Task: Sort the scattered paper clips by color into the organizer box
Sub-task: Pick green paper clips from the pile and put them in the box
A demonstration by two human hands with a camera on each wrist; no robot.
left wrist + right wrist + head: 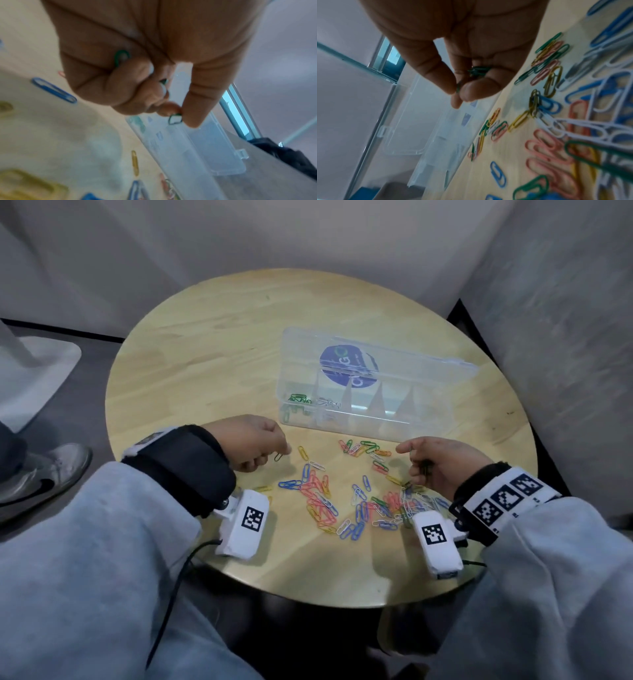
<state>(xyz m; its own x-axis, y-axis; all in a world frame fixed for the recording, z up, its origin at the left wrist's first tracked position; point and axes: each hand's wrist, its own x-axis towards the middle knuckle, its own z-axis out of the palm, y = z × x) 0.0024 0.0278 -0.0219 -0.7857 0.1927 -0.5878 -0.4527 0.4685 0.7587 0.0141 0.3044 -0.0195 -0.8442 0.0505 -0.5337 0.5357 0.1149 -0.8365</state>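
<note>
Several coloured paper clips [329, 501] lie scattered on the round wooden table [212, 344] in front of the clear organizer box [363, 405], whose lid stands open. Green clips [298, 399] and white clips [329, 402] sit in its two left compartments. My left hand [255, 445] pinches a green clip [279, 457] between thumb and forefinger, just above the table; the left wrist view shows that clip [175, 119] and more green ones [121, 58] tucked under the curled fingers. My right hand [442, 463] hovers over the right pile, pinching a green clip [458, 86] with more green clips [477, 71] in the palm.
A shoe [37, 474] and a white stand base [34, 378] are on the floor to the left. Grey walls close in behind and to the right of the table. The table's near edge [308, 601] lies just below my wrists.
</note>
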